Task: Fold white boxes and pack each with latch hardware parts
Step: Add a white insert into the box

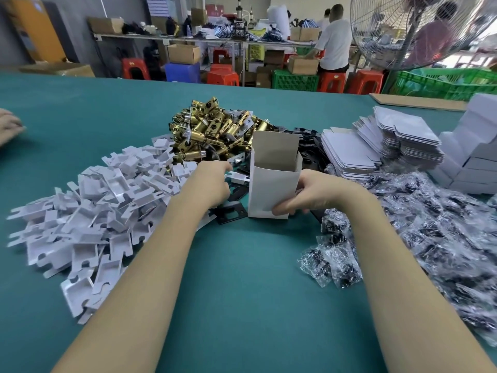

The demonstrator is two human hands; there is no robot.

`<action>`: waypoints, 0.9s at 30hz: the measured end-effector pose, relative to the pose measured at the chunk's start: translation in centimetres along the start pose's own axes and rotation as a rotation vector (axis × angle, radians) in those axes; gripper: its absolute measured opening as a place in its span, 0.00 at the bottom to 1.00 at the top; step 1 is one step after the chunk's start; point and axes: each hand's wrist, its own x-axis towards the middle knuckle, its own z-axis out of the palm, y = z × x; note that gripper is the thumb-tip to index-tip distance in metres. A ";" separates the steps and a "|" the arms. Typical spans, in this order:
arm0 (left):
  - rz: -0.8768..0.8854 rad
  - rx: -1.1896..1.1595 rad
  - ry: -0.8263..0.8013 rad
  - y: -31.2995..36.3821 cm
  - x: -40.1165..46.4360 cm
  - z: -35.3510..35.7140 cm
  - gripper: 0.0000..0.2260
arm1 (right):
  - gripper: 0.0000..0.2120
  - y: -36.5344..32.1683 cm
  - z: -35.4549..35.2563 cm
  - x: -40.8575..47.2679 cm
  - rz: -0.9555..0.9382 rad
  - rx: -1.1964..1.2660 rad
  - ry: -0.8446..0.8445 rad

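Desk: a green desk (242, 265) carries everything; both bare forearms reach forward across it.
Right hand: the right hand (314, 192) grips the lower right side of the box, thumb across its front face, fingers curled round behind.
Box: a white box (271, 184) stands upright on the desk at the centre, top open, its rear flap standing up.
Left hand: the left hand (212, 181) lies palm down just left of the box, fingers curled over a white plate (238, 176); whether it pinches that plate cannot be told.
Black plates: flat black plates (232, 211) lie under and beside the left hand, touching the box's foot.
Near left: a heap of white plastic inserts (94, 219) spreads along the left arm.
Near right: clear bags of dark screws (430, 238) pile up beside the right arm, cut off by the right edge.
Behind the box: a heap of brass latches (212, 130), partly hidden by the box flap.
Far right: stacks of flat white box blanks (376, 146), then folded white boxes (473, 149).
Far left: another person's hand (10, 125) at the edge, blurred.
Background: workers, red stools (365, 82), green crates (294, 80) and a large fan (403, 30).
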 end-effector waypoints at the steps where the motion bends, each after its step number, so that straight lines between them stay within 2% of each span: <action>1: -0.004 -0.001 0.012 -0.1 0.1 0.1 0.24 | 0.10 0.0 0.0 0.0 0.001 0.000 -0.001; 6: 0.077 0.042 0.035 -0.4 0.1 0.7 0.24 | 0.11 0.1 0.0 0.1 0.005 0.013 0.010; 10: 0.130 0.159 0.099 -0.1 0.1 1.5 0.14 | 0.12 0.1 0.1 0.1 0.015 0.017 0.018; 13: 0.138 0.127 0.160 -0.3 0.0 1.7 0.07 | 0.12 0.2 0.1 0.0 0.016 0.014 0.015; 17: 0.069 0.068 0.199 -0.2 -0.2 1.3 0.02 | 0.12 -0.1 0.1 -0.2 0.019 0.010 0.003; 19: 0.053 -0.165 0.235 0.3 -0.3 0.9 0.02 | 0.12 -0.5 0.0 -0.3 0.014 0.001 -0.015; 21: 0.069 -0.544 0.259 1.1 -0.4 -0.3 0.03 | 0.12 -0.8 -0.1 -0.4 -0.008 -0.004 -0.020; 24: 0.079 -1.134 0.172 2.7 -1.0 -2.9 0.03 | 0.10 -1.1 -0.2 -0.7 -0.039 -0.004 0.000; 27: 0.172 -1.380 0.146 4.0 -1.7 -4.4 0.04 | 0.08 -1.1 -0.3 -0.8 -0.088 0.027 0.060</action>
